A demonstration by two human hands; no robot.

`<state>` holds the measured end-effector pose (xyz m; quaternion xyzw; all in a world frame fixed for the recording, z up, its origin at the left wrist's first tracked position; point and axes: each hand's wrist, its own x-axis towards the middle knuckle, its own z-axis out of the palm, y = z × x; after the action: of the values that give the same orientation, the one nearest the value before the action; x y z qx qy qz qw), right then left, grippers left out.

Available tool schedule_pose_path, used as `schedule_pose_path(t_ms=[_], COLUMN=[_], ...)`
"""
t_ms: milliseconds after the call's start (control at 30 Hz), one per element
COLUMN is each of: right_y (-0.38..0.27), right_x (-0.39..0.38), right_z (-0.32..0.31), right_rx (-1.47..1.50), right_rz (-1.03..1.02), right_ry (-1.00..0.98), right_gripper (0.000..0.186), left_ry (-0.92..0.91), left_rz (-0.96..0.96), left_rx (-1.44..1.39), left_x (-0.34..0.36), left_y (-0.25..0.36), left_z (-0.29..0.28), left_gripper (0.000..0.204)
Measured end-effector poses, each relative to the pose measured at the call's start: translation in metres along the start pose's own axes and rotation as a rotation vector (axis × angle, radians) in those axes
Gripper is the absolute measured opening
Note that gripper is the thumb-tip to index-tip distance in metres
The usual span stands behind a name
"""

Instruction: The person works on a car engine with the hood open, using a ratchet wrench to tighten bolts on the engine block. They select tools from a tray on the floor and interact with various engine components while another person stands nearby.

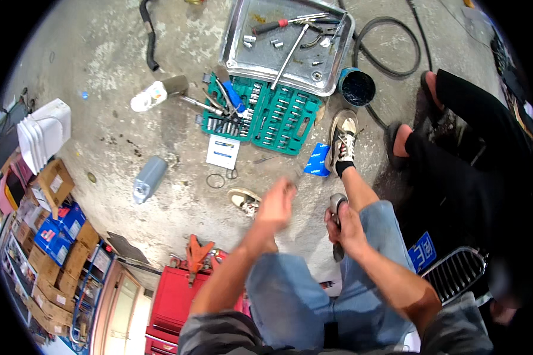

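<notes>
My right hand (342, 228) is closed around a small grey metal part (337, 204) held above my right knee. My left hand (275, 207) hovers a little to the left of it, blurred, fingers loosely apart and holding nothing. Both forearms come up from the lower edge over my blue jeans. My feet in pale sneakers (342, 141) rest on the concrete floor, one stretched forward toward a green socket set case (290, 121).
A metal tray (234, 41) with tools lies past the green case. Nearby are a dark round tin (357, 87), a black hose (391, 65), a grey bottle (148, 177), a white bottle (149, 96), a blue packet (317, 161). A person in black crouches at right (474, 148). Boxes and a red cabinet (177, 302) stand at left.
</notes>
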<state>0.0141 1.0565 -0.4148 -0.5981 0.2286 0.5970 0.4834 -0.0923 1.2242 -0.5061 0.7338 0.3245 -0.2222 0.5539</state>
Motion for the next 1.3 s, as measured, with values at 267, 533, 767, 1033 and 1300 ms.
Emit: schedule_pose_path(t_ms=[267,533,767,1033,1300], right_y=[-0.020,0.033,0.099,0.233,0.393], right_x=[-0.249,-0.519,-0.674,-0.764,-0.788], right_z=[0.088,0.163,0.138,0.078,-0.007], right_rx=[-0.043,-0.008,-0.335,-0.130,-0.255], right_rz=[-0.243,-0.554,-0.670,-1.200,-1.282], right_ry=[-0.465,-0.434,-0.486,0.318,1.154], right_gripper=[0.064,0.070,0.057,0.054,0.037], left_ry=[-0.120,-0.456,-1.156,-1.240,-0.742], left_rz=[0.457,0.784,0.814,0.394,-0.260], left_rx=[0.021,0.310,0.327,0.026,-0.907], left_x=[-0.281,-0.495,-0.590,-0.673,-0.770], left_y=[0.176,0.289,0.352,0.367,0.387], left_z=[-0.156,-0.227,-0.189,-0.022,0.260], left_gripper=[0.017,0.022,0.021,0.026,0.020])
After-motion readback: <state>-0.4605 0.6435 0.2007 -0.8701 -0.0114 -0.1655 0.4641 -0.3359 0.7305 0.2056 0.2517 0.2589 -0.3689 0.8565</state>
